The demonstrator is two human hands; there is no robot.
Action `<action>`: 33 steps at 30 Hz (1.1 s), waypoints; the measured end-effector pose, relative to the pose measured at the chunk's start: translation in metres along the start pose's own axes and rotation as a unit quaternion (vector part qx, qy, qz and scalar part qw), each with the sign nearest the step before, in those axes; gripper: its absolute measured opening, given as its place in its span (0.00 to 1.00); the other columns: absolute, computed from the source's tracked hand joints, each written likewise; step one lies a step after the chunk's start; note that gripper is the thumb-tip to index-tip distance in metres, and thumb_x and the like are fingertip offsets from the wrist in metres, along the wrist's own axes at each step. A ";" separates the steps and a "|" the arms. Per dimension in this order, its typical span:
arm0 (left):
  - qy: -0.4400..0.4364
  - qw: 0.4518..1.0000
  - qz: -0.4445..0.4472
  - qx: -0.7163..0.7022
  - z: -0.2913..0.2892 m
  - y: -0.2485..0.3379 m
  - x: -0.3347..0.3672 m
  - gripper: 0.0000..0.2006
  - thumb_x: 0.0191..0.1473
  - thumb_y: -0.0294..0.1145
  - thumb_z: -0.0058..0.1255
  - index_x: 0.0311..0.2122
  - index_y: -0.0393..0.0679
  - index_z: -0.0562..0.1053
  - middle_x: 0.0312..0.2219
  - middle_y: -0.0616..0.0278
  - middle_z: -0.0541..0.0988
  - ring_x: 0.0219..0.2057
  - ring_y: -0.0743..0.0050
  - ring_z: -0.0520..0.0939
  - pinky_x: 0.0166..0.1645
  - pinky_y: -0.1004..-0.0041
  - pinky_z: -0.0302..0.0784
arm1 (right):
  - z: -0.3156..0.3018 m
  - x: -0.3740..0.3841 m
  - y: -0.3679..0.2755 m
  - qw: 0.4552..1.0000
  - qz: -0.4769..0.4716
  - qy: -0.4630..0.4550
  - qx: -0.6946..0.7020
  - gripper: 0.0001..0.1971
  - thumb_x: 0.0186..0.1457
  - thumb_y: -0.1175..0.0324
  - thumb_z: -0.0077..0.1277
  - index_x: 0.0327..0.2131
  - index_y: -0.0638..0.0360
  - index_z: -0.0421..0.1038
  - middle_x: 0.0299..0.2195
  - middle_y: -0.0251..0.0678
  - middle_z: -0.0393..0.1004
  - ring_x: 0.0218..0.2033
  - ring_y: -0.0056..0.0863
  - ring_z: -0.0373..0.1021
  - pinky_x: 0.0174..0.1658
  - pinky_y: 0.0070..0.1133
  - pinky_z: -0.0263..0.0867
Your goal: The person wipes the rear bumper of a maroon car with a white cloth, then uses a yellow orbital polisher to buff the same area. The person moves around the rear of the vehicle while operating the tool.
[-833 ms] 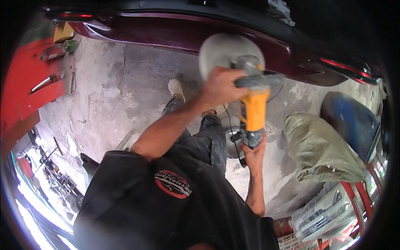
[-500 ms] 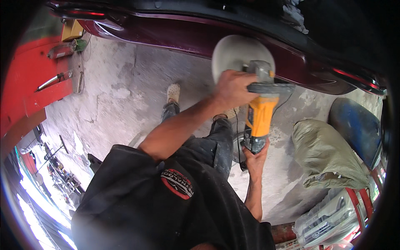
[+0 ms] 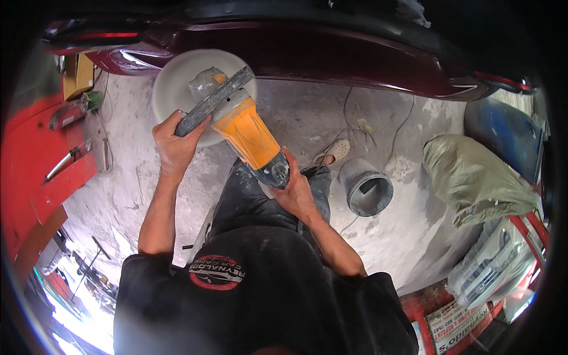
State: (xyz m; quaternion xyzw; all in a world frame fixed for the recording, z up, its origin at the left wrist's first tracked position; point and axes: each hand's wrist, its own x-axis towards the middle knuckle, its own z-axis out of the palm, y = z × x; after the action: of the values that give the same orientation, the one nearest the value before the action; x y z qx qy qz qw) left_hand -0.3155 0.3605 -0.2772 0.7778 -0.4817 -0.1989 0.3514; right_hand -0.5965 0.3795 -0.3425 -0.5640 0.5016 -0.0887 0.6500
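A yellow and black rotary polisher (image 3: 248,133) is held in both of my hands, tilted across my legs. My left hand (image 3: 177,139) is closed around the dark side handle near its head. At the rear end, my right hand (image 3: 293,186) grips the black motor housing. The round white polishing pad (image 3: 168,97) looks smeared, as if spinning, and its upper edge overlaps the dark maroon car bumper (image 3: 331,56). Whether the pad touches the paint I cannot tell. Part of the pad is hidden behind the polisher's grey head and handle.
A grey bucket (image 3: 370,192) stands on the concrete floor by my right foot, with a cord (image 3: 396,139) running near it. To the right are a blue drum (image 3: 500,127), a bulging tan sack (image 3: 473,177) and a plastic-wrapped car part (image 3: 491,266). Red metalwork (image 3: 35,148) lines the left.
The polisher has swung from the right to the left along the bumper with both my hands on it. The bucket and my right foot now show more fully.
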 end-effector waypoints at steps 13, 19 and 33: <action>-0.131 0.974 0.125 -0.135 0.188 0.149 -0.003 0.09 0.42 0.24 0.65 0.31 0.37 0.78 0.23 0.52 0.81 0.25 0.61 0.84 0.30 0.68 0.76 | -0.147 -0.091 0.077 0.977 0.013 0.211 0.017 0.49 0.41 0.80 0.64 0.66 0.59 0.48 0.52 0.49 0.72 0.55 0.38 0.70 0.57 0.28 0.64; -0.159 0.948 0.185 -0.204 0.309 0.218 0.006 0.10 0.41 0.27 0.66 0.31 0.39 0.78 0.24 0.51 0.81 0.26 0.55 0.84 0.30 0.67 0.77 | -0.239 -0.117 0.115 0.961 0.048 0.270 0.046 0.46 0.41 0.81 0.62 0.65 0.60 0.50 0.51 0.44 0.70 0.52 0.31 0.69 0.56 0.26 0.64; -0.073 0.951 0.212 -0.212 0.330 0.230 0.038 0.11 0.40 0.32 0.68 0.26 0.39 0.78 0.20 0.51 0.79 0.21 0.53 0.81 0.25 0.67 0.73 | -0.268 -0.096 0.091 0.954 0.037 0.294 -0.035 0.43 0.41 0.80 0.60 0.63 0.63 0.53 0.50 0.45 0.68 0.51 0.35 0.67 0.57 0.26 0.60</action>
State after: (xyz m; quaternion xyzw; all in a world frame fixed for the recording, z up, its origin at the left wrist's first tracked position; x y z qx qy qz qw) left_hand -0.6519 0.1432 -0.3287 0.5485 -0.6067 -0.2735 0.5063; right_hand -0.8853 0.3042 -0.3269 -0.5163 0.6940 -0.2084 0.4565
